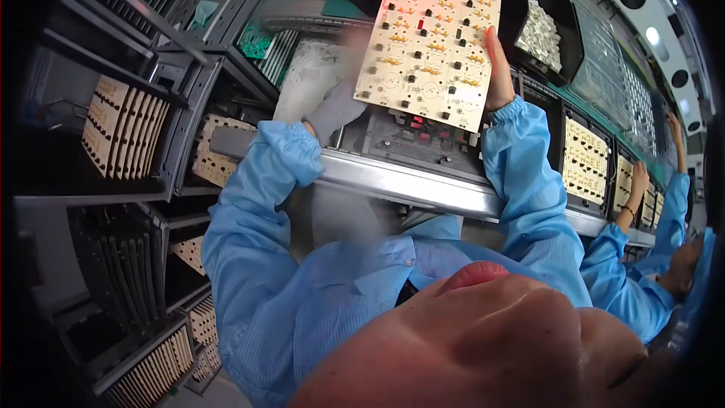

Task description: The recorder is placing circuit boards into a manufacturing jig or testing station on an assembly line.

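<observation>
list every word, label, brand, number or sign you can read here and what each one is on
No word or number is clear enough to quote.
Cream circuit board in the right hand: fine printed marks, too small to read.
Upright boards in the rack at left: any print too small to read.
Boards along the line at right: likewise too small.

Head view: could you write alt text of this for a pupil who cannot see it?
A cream circuit board, glowing red at its top left, is held at its right edge by the wearer's bare right hand; the gray-gloved left hand is at its lower left, contact unclear. A metal rail runs below, and racked boards stand at left.
</observation>
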A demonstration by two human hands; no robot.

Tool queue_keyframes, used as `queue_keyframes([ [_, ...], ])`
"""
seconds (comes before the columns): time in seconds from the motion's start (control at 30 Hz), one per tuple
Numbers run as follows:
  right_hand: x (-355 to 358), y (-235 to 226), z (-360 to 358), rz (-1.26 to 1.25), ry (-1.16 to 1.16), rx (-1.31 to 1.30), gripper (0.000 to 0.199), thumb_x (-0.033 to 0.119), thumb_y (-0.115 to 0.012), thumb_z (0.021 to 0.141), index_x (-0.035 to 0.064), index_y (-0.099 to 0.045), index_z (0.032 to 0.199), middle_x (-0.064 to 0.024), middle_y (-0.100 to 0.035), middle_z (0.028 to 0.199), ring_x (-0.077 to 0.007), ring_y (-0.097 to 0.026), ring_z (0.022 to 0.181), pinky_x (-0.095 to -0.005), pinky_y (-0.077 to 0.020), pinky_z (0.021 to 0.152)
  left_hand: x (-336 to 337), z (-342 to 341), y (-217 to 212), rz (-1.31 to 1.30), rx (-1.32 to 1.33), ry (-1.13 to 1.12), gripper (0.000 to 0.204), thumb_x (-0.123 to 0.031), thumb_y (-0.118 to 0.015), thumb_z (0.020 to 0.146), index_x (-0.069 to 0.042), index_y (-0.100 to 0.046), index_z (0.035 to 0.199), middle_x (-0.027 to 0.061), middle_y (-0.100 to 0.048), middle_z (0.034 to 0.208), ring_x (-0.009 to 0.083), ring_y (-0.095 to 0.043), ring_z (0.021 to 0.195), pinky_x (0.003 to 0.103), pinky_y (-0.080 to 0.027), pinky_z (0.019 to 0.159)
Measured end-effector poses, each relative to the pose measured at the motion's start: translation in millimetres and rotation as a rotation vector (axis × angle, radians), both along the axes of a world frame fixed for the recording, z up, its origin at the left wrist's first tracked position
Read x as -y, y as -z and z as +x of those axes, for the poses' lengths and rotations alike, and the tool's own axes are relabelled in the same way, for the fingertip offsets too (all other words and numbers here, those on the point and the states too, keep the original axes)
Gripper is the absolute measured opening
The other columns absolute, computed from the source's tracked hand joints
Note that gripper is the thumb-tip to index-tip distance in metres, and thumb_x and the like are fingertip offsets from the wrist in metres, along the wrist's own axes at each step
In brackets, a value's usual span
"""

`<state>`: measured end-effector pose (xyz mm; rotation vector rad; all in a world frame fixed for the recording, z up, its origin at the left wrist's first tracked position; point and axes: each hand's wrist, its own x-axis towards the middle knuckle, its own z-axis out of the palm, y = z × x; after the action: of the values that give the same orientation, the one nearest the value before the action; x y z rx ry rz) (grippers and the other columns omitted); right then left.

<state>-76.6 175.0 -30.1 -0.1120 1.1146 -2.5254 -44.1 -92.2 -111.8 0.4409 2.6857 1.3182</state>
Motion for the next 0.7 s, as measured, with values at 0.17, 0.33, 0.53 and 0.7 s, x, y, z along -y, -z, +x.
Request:
queue_keyframes([
  [0.17, -5, -5, 1, 0.085, 0.060, -0.066, 0.064, 0.052, -0.038, 0.095, 0.0031, -0.036, 0.137, -0.0135, -0.050, 0.130, -0.0245, -0.054, 0.114, -0.0367, -0.0440, 0.096, -7, -3, 3, 0.178, -0.074, -0.098, 0.043, -0.025, -0.049, 0.093, -0.004, -0.045, 0.130, 0.0192, -0.053, 0.123, 0.0313, -0.050, 0.117, 0.036, -0.038, 0.099],
  [0.33, -18, -3, 2, 0.054, 0.025, -0.031, 0.069, 0.055, -0.040, 0.093, 0.0036, -0.034, 0.138, -0.0137, -0.048, 0.133, -0.0255, -0.053, 0.116, -0.0378, -0.0440, 0.097, -7, -13, 3, 0.318, -0.307, -0.161, 0.042, -0.023, -0.047, 0.095, -0.001, -0.044, 0.131, 0.0173, -0.051, 0.126, 0.0281, -0.048, 0.119, 0.034, -0.035, 0.102],
  [0.53, -19, -7, -1, 0.021, -0.111, -0.024, 0.072, 0.059, -0.041, 0.090, 0.0055, -0.035, 0.138, -0.0128, -0.047, 0.134, -0.0262, -0.051, 0.117, -0.0403, -0.0441, 0.097, -2, -13, -14, 0.968, 0.188, 0.116, 0.052, -0.039, -0.040, 0.098, 0.000, -0.039, 0.133, 0.0145, -0.053, 0.124, 0.0186, -0.050, 0.115, 0.033, -0.040, 0.099],
  [0.7, -25, -4, 20, 0.137, -0.352, 0.108, 0.072, 0.062, -0.038, 0.089, 0.0093, -0.036, 0.138, -0.0093, -0.050, 0.133, -0.0213, -0.054, 0.114, -0.0365, -0.0458, 0.095, -14, 56, -76, 1.135, 0.748, 0.250, 0.052, -0.038, -0.038, 0.099, 0.002, -0.038, 0.131, 0.0156, -0.056, 0.121, 0.0206, -0.055, 0.111, 0.034, -0.043, 0.098],
])
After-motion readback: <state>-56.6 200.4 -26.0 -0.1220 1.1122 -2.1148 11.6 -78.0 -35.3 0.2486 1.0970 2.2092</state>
